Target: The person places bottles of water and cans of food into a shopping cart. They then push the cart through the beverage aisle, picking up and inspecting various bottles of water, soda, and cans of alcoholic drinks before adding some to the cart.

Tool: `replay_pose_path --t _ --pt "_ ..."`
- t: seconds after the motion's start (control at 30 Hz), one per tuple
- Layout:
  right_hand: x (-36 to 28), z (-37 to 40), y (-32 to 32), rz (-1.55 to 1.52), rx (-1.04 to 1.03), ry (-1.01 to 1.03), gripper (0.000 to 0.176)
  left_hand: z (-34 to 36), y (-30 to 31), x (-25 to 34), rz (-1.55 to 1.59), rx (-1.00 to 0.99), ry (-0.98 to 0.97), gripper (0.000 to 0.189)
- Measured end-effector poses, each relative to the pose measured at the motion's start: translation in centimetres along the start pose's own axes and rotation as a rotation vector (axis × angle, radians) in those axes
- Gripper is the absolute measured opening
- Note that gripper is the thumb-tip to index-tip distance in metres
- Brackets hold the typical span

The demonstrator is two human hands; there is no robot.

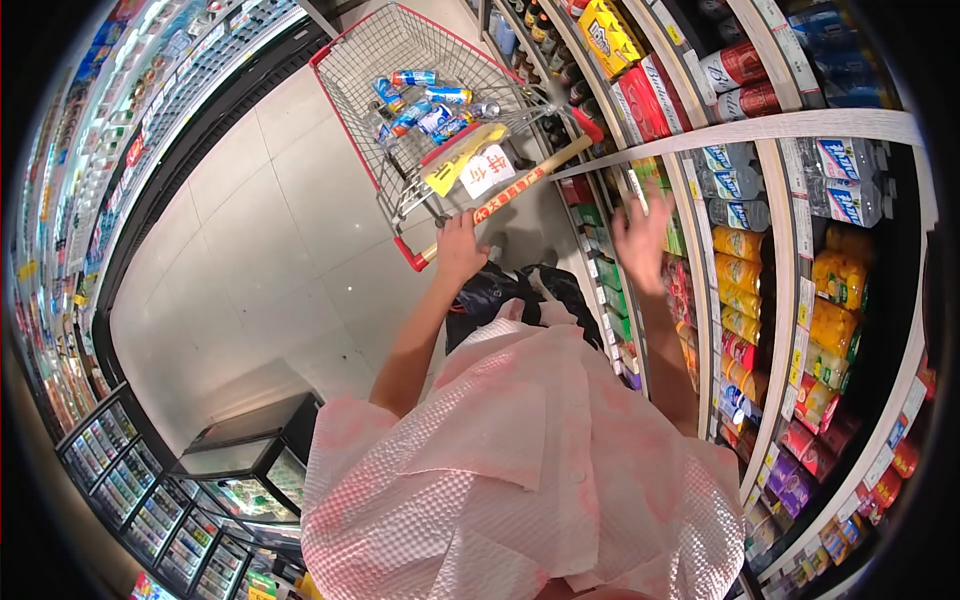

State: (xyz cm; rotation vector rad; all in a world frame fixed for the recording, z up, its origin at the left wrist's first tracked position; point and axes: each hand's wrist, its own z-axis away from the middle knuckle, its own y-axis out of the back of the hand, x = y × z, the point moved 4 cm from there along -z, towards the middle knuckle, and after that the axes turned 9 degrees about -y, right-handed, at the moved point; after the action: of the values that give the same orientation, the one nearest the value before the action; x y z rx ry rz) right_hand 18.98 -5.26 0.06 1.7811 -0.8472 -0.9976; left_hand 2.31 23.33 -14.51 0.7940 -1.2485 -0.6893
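Note:
My left hand (460, 248) is wrapped round the left part of the handle (530, 190) of a shopping cart (365, 130). Blue-and-white packages and clear bottles (440, 118) lie in the cart's wire basket. A yellow and white sign (490, 170) with red lettering hangs at the near end of the basket, by the handle. Off the cart, my right hand (643, 240) is raised beside the shelves on the right, its fingers apart and blurred. A narrow white piece (637, 190) shows right at its fingertips, overlapping the shelf edge.
Drink shelves line the right side, with packs of water bottles (735, 185), orange drinks (740, 275) and red beer packs (650, 98). A long refrigerated display (150, 120) curves along the left. Tiled floor (270, 240) lies between, and a glass-sided case (250, 460) stands lower left.

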Motion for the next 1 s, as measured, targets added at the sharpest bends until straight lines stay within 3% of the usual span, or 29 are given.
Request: replay_pose_path --t 0.1,0.23,0.33,0.47,0.5,0.63,0.83,0.9,1.0 --pt "-2.5 1.1 -7.5 -0.205 -0.197 0.087 0.049 2.1 0.2 -0.9 0.15 -0.035 0.026 0.075" --pt "-4.2 2.6 -14.9 -0.156 -0.422 0.173 0.059 3.9 1.0 -1.9 0.31 -0.043 0.033 0.062" --pt "-5.0 4.9 -16.4 -0.07 -0.543 0.17 0.06 5.2 1.5 -3.2 0.429 0.022 -0.004 0.05" --pt "-6.1 6.3 -15.8 -0.026 -0.599 0.203 0.061 7.2 0.9 -7.2 0.87 -0.018 0.259 0.027" --pt "-6.2 6.2 -15.6 -0.026 -0.591 0.214 0.052 7.5 0.8 -7.8 0.973 -0.027 0.329 0.022" --pt "-6.5 6.1 -17.7 -0.031 -0.773 0.213 0.04 7.8 2.0 -8.6 0.906 -0.095 0.439 0.012" --pt "-7.5 6.9 -20.3 0.031 -0.916 0.168 0.031 8.0 0.9 -10.6 0.79 0.023 0.358 0.005" --pt "-7.5 6.5 -20.0 0.042 -0.887 0.194 0.026 7.4 2.0 -11.3 0.861 0.044 0.361 0.006" --pt "-7.7 7.7 -21.1 0.145 -1.069 0.216 0.017 5.9 6.0 -11.3 0.896 0.103 0.4 0.013"
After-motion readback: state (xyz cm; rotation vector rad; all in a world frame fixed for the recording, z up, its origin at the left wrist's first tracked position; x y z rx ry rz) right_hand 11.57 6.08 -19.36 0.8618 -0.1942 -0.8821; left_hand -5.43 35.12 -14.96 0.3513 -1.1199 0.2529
